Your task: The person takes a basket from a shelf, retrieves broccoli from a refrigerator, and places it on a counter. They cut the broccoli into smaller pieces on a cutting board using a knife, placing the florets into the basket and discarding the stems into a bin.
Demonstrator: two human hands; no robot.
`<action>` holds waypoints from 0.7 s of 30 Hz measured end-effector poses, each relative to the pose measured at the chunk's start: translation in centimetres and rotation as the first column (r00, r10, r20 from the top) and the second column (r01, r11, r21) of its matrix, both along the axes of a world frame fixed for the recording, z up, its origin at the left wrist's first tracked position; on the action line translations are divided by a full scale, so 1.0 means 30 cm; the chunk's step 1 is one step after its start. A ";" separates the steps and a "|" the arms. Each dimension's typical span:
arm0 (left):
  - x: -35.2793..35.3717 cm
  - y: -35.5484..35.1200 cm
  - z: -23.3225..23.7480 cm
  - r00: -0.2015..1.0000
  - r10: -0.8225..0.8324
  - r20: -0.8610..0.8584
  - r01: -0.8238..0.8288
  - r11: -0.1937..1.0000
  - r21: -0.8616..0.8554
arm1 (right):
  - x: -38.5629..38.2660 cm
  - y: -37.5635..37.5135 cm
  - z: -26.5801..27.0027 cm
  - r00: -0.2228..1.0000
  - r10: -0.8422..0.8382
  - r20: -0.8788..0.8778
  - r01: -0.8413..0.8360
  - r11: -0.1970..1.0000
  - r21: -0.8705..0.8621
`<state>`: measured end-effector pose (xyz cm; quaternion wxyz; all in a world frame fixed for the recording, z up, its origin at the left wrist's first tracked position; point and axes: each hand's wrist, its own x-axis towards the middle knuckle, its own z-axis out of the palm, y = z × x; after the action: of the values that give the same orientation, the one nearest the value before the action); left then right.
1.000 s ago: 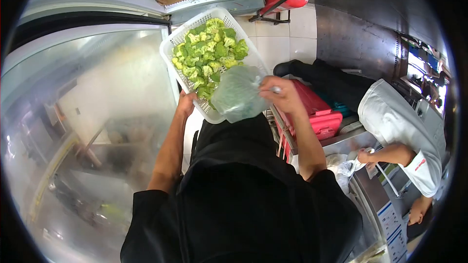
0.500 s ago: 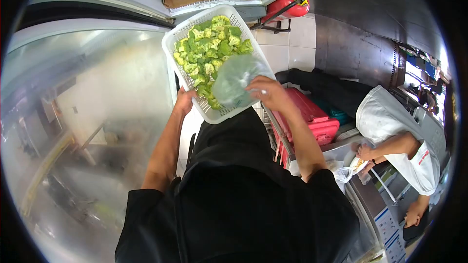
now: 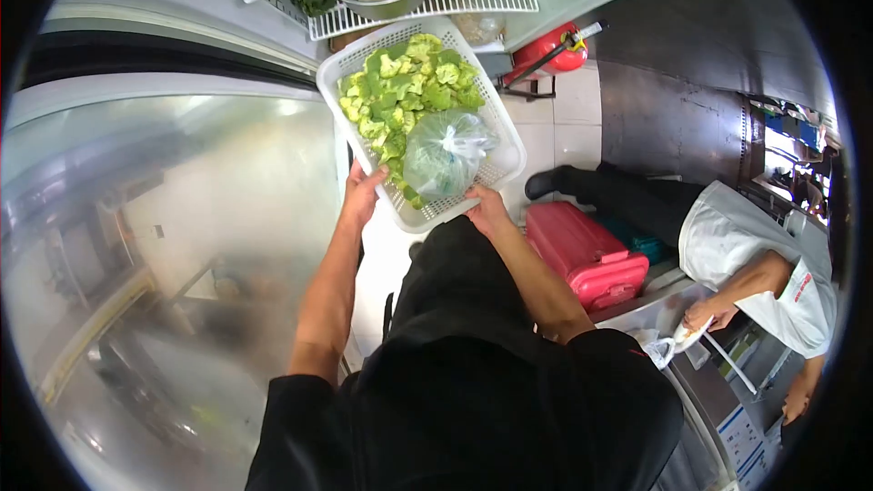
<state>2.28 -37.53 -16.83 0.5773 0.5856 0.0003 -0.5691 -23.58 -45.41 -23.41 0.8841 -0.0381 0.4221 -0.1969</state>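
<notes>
A white perforated plastic basket (image 3: 506, 138), full of green broccoli florets (image 3: 400, 95), is held out in front of me. On the florets, toward the near end, rests a tied clear plastic bag (image 3: 441, 162) whose contents I cannot make out. My left hand (image 3: 364, 191) is closed on the basket's left side, thumb over the rim. At the near right corner, my right hand (image 3: 487, 209) grips the rim. The fingers under the basket are hidden.
Just beyond the basket are the white wire shelves (image 3: 491, 2) of a fridge, with a bowl holding something yellow. A fridge door (image 3: 227, 218) stands at left. To the right are a fire extinguisher (image 3: 549, 53), a red container (image 3: 587, 255) and a co-worker in a white shirt (image 3: 741, 236).
My right hand has let go of the plastic bag and taken the basket's near right rim. The bag now lies in the basket. More of the fridge shelves shows.
</notes>
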 end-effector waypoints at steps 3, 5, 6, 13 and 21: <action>0.014 -0.084 0.028 0.983 0.084 0.162 -0.079 0.996 -0.037 | 0.191 -0.134 -0.061 0.989 -0.128 -0.075 0.129 0.992 0.012; -0.006 -0.082 0.027 0.922 0.073 0.380 -0.085 0.996 0.013 | 0.342 -0.263 -0.109 0.981 -0.144 -0.131 0.136 0.988 -0.069; -0.015 -0.056 0.041 0.922 0.046 0.385 -0.068 0.997 0.044 | 0.423 -0.333 -0.127 0.979 -0.155 -0.135 0.141 0.984 -0.107; -0.255 0.425 0.010 0.961 -0.048 0.273 -0.025 0.966 0.257 | 0.924 -0.722 -0.166 0.980 -0.194 0.044 0.199 0.958 -0.204; -0.457 0.814 0.185 0.881 -0.338 0.332 0.159 0.871 0.464 | 0.849 -0.184 -0.149 0.872 0.368 -0.323 -0.485 0.737 -0.471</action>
<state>-11.44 -13.11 -11.29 0.3439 0.7958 -0.0722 -0.4932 1.90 -50.91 -27.89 0.8091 -0.4010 0.4194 -0.0932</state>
